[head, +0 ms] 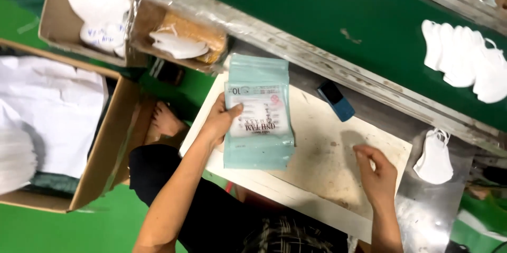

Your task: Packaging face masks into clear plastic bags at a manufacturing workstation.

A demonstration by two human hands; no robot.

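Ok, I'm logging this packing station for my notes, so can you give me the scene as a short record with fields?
left hand: grips a stack of teal pouches at its left edge
right hand: fingers curled, resting on the white board, holding nothing visible
on board: blue flat device
conveyor belt: green, row of white masks
beside board: single white mask
left side: cardboard boxes with white contents

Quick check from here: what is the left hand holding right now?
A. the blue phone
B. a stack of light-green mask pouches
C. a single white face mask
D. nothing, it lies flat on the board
B: the left hand grips the stack of light-green mask pouches by its edge, thumb on top, over the white board.
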